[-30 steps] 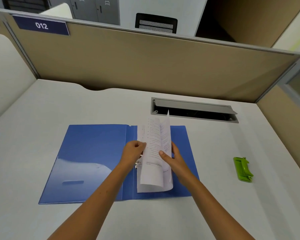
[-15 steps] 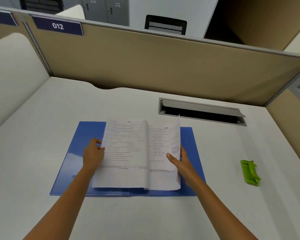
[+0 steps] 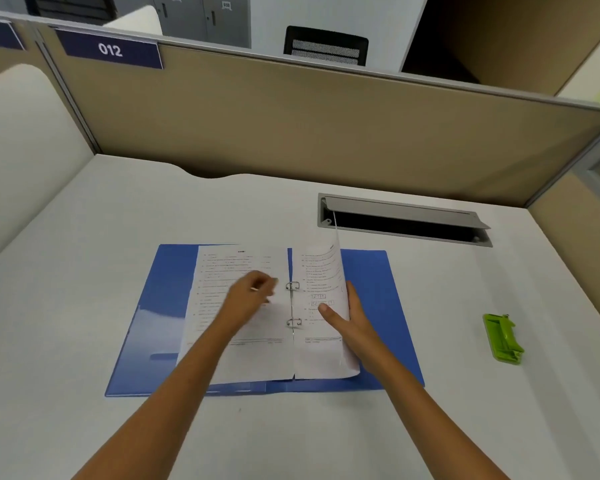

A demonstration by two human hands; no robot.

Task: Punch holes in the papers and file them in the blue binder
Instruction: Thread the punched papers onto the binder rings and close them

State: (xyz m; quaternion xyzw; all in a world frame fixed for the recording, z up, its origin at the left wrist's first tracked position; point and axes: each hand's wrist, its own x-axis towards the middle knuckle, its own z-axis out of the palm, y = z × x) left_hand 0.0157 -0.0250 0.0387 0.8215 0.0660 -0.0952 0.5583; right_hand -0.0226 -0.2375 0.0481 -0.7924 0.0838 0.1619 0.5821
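Observation:
The blue binder (image 3: 378, 306) lies open and flat on the white desk. Its two metal rings (image 3: 292, 303) show at the spine. One printed sheet (image 3: 222, 271) lies flat on the left cover. More printed papers (image 3: 321, 271) stand half raised on the right side of the rings. My right hand (image 3: 347, 320) grips their outer edge, thumb on the printed face. My left hand (image 3: 253, 292) hovers over the left sheet near the upper ring, fingers loosely curled and blurred, holding nothing that I can make out.
A green hole punch (image 3: 503, 337) rests on the desk to the right of the binder. A grey cable slot (image 3: 402, 220) with a raised lid sits behind the binder. Beige partition walls (image 3: 291, 133) close the back and right sides.
The left sheet has dropped flat onto the left cover. My left hand let go of its outer edge and moved right toward the rings. My right hand keeps its hold.

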